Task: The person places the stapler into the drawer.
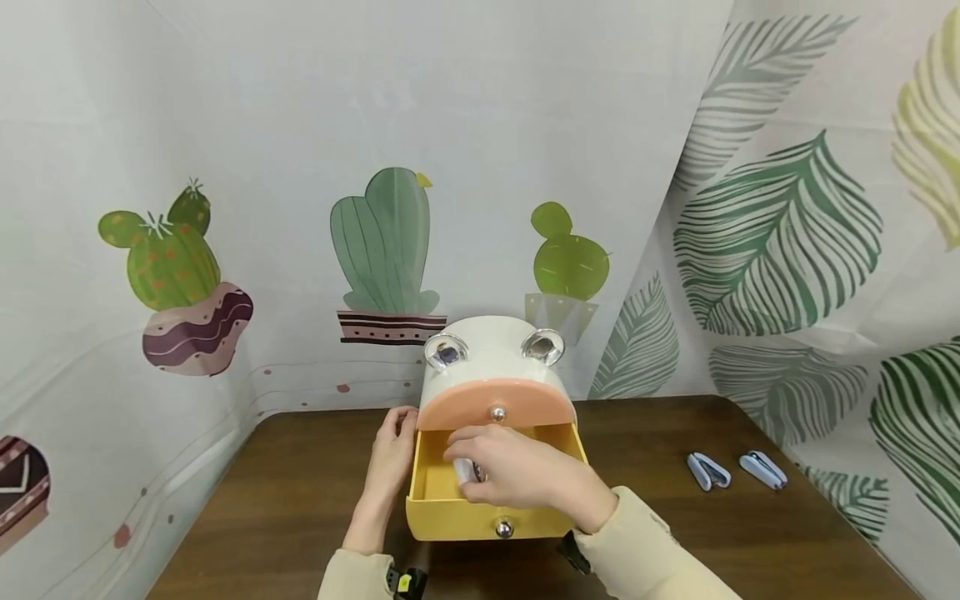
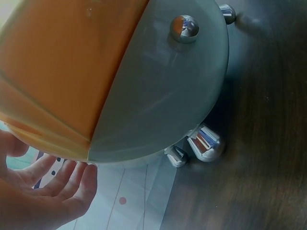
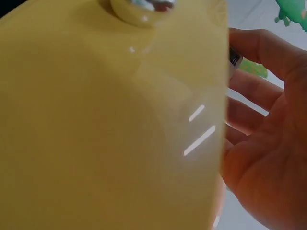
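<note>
A small desktop drawer cabinet (image 1: 491, 354) with a white domed top and two shiny, eye-like ovals stands on the table. Its peach upper drawer (image 1: 457, 404) is closed, while the yellow lower drawer (image 1: 450, 521) is pulled out. My right hand (image 1: 517, 467) reaches over that drawer and pinches a small white item with a dark part (image 1: 467, 472) between thumb and fingers. Most of this item is hidden by the hand, and I cannot tell its kind. My left hand (image 1: 392, 454) rests its fingertips against the cabinet's left side, fingers loosely bent.
Two small light-blue staplers (image 1: 708, 472) lie on the brown table (image 1: 645, 442) to the right of the cabinet. A cloth backdrop (image 1: 480, 100) printed with cacti and leaves hangs behind the table. Silver knobs (image 1: 504, 527) stick out from the drawer fronts.
</note>
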Demonstrator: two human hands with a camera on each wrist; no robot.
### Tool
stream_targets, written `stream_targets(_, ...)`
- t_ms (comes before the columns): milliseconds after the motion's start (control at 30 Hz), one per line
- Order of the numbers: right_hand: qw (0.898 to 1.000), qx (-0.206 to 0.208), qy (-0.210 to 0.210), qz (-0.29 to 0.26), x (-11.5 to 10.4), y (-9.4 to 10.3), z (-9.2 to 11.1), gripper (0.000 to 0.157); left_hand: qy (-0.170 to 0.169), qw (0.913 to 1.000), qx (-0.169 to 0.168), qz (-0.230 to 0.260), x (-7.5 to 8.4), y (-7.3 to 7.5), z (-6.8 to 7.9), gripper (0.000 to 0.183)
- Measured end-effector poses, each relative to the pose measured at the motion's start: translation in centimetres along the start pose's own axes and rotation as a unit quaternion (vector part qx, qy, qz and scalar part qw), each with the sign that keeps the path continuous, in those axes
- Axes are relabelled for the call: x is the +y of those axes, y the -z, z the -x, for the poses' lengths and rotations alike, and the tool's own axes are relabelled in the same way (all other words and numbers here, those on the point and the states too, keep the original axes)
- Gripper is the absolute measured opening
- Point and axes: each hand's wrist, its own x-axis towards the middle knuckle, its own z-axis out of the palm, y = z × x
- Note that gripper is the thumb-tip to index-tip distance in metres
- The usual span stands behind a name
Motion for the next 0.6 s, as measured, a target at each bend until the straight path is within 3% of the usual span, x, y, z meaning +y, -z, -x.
stream_targets(200,1.000,-0.016,-0.014,-0.002,0.2,-0.9,-1.5,0.015,-0.002,1.0000,0.002,0.001,0.1,-0.1,0.0,0.037)
stream_targets(600,0.993,-0.071,-0.089,-0.013,0.4,-3.1,-3.5,0.017,-0.004,1.0000,0.003,-0.003,0.1,-0.1,0.2,0.036)
